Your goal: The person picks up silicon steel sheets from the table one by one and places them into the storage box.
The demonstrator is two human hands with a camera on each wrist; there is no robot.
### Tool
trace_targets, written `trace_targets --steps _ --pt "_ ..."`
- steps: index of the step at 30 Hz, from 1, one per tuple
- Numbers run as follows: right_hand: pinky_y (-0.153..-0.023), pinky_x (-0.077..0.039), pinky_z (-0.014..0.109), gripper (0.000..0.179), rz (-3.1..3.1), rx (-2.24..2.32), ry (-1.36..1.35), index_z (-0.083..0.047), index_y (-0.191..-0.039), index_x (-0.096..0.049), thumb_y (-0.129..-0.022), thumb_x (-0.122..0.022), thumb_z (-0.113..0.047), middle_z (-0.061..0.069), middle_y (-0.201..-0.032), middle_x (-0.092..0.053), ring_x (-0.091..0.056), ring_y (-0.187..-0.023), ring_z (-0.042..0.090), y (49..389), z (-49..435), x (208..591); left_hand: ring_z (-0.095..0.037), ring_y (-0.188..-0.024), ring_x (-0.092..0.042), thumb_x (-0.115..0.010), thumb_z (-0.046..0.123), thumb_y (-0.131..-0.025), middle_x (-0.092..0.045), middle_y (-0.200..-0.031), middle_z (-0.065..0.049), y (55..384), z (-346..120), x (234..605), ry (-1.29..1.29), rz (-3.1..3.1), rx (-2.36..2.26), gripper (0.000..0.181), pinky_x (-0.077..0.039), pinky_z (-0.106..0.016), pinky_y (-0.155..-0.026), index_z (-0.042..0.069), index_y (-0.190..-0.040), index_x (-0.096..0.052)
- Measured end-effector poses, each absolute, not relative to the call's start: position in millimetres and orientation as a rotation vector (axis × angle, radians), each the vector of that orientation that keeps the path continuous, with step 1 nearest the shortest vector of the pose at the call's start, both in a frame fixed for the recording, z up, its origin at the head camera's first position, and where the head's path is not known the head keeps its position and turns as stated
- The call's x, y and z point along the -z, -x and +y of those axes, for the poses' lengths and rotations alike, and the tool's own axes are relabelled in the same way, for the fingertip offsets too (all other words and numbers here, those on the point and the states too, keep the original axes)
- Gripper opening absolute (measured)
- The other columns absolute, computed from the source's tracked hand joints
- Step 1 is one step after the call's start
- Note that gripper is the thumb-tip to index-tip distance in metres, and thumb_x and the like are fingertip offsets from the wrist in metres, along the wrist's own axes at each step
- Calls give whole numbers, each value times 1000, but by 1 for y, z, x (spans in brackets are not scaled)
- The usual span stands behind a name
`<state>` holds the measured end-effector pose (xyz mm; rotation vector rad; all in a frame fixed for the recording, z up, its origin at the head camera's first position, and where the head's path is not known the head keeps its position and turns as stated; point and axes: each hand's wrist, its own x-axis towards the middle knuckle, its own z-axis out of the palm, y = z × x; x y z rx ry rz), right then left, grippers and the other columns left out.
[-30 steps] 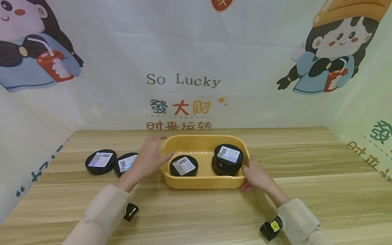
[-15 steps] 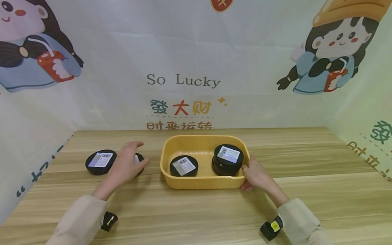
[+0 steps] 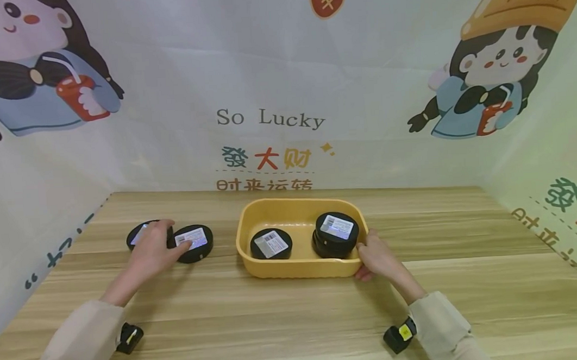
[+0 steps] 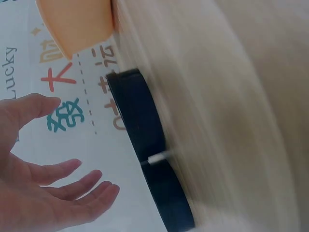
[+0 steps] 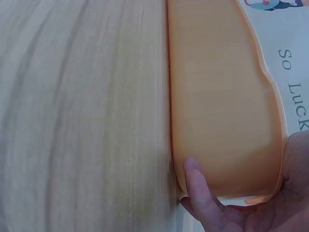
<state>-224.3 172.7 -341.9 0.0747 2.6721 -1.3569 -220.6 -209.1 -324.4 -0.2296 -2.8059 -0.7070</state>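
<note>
My left hand (image 3: 150, 251) hovers over two flat round black tins with white labels on the left of the table. Its fingers cover part of the left tin (image 3: 133, 237), and the thumb overlaps the label of the right tin (image 3: 201, 252). In the left wrist view the hand (image 4: 48, 188) is spread with nothing in it, above the tins' edges (image 4: 137, 106). My right hand (image 3: 380, 255) grips the right end of a yellow plastic tub (image 3: 293, 269), fingers against its outer wall (image 5: 222, 111). Inside the tub lie a single tin (image 3: 270, 244) at left and a stack (image 3: 337, 235) at right.
The pale wooden table (image 3: 296, 326) runs back to a printed cloth backdrop (image 3: 263, 67), with more cloth at both sides. Black cameras (image 3: 130, 338) sit on the wrists below the beige sleeves.
My left hand has moved left from the tub's left end, across the right tin, to over the left tin. The right hand, the tub and the tins inside it have stayed put.
</note>
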Motion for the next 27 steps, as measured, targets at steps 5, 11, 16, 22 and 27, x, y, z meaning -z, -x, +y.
trace_targets --steps 5,11,16,22,27 --pt "-42 -51 32 35 2671 1351 -82 15 -116 -23 -89 -30 -5 24 -67 -53 -55 -41 18 224 172 342 -53 -108 -34 -60 24 -81 -41 -114 -40 218 -219 330 174 -2846 710 60 -29 -59 -91 -21 -114 -40" --pt "-42 -51 32 35 2671 1353 -81 15 -116 -22 -89 -29 -5 24 -66 -54 -56 -41 18 224 172 342 -53 -104 -40 -61 34 -80 -41 -113 -43 216 -226 331 159 -2940 702 71 -35 -58 -87 -25 -114 -38" --pt "-42 -51 32 33 2673 1365 -71 14 -115 -23 -89 -29 -5 25 -69 -53 -56 -42 18 225 172 343 -32 -74 -49 -64 42 -76 -52 -84 -29 216 -226 329 127 -3064 702 76 -45 -41 -65 -23 -108 -42" --pt "-42 -50 32 32 2674 1369 -74 14 -115 -23 -89 -29 -5 24 -69 -53 -56 -42 18 225 172 343 -26 -68 -45 -69 47 -70 -49 -80 -23 216 -226 330 127 -3164 742 76 -39 -31 -56 -19 -99 -44" --pt "-41 -50 32 31 2679 1367 -74 13 -113 -24 -89 -29 -5 24 -68 -53 -56 -42 18 225 172 343 -25 -68 -45 -74 44 -64 -46 -76 -15 219 -225 331 146 -3184 816 70 -39 -30 -53 -14 -92 -45"
